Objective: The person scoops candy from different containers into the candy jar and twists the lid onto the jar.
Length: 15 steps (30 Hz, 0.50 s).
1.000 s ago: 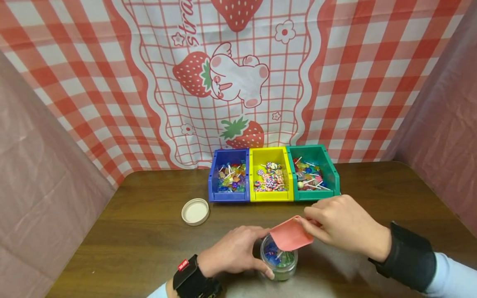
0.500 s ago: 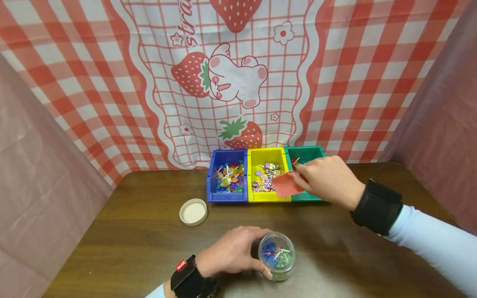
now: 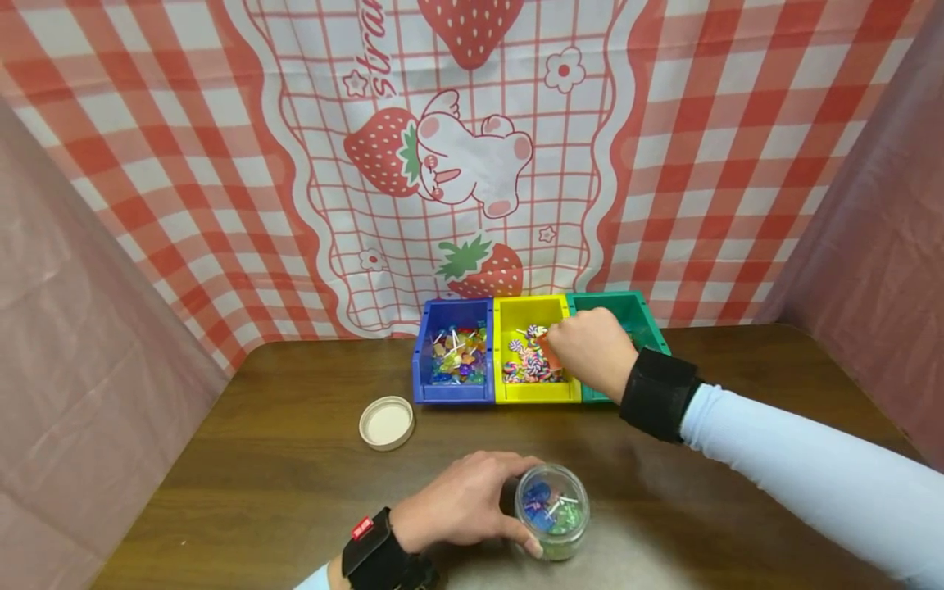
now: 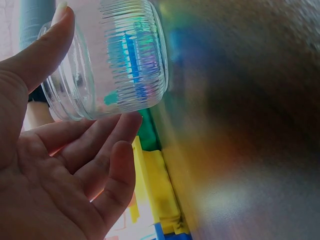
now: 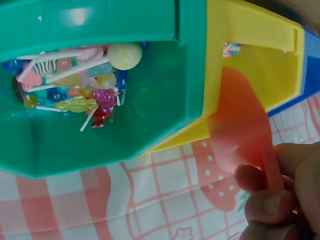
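My left hand [image 3: 466, 501] holds a clear glass jar [image 3: 553, 516] standing on the table, thumb at one side near the rim and fingers at the other. Blue and green candy pieces and white sticks show inside the jar. In the right wrist view, my right hand [image 5: 280, 200] pinches the handle of a pink-red scoop [image 5: 240, 122]. The scoop's blade reaches into the yellow bin [image 3: 536, 392], beside swirled candies [image 3: 529, 360]. In the head view, my right hand hides most of the scoop and part of the green bin.
Left of the yellow bin stands a blue bin [image 3: 453, 393] of mixed candies; on its right, a green bin [image 5: 155, 115] with lollipops [image 5: 85, 65]. A pale round lid [image 3: 387, 423] lies on the wooden table [image 3: 280, 459]. A strawberry-patterned cloth [image 3: 472, 164] hangs behind.
My right hand has carried the scoop from above the jar, forward and up to the yellow bin, and the blade has turned down into it. My left hand stays at the jar.
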Available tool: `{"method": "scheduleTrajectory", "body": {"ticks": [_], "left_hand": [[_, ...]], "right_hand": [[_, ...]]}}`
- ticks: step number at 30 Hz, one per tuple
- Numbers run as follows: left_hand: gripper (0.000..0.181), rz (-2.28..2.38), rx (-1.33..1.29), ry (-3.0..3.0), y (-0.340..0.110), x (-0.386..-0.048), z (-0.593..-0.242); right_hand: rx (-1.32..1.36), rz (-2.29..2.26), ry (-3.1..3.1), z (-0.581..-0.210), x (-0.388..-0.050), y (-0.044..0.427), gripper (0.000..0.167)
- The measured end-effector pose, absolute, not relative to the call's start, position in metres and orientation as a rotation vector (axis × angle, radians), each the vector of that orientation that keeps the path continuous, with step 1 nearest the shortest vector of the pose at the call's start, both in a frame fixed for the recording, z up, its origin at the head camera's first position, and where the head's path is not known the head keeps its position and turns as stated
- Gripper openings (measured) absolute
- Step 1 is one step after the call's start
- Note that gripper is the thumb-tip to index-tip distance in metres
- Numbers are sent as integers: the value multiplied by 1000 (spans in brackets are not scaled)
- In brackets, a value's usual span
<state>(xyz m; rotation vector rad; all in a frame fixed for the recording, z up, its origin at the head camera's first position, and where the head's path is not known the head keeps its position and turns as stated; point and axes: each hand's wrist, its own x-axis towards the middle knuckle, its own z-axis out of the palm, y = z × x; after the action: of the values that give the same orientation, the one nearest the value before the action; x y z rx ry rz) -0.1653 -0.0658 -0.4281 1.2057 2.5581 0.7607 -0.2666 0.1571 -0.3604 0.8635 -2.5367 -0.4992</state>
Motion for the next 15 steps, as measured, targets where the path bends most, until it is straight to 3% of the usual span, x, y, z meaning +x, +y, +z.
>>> {"method": "scheduleTrajectory", "body": {"ticks": [15], "left_hand": [[77,748,1200,2531,-66,-168,-430]], "right_hand": [[1039,-641,-2419,-373,-296,144,22]]}}
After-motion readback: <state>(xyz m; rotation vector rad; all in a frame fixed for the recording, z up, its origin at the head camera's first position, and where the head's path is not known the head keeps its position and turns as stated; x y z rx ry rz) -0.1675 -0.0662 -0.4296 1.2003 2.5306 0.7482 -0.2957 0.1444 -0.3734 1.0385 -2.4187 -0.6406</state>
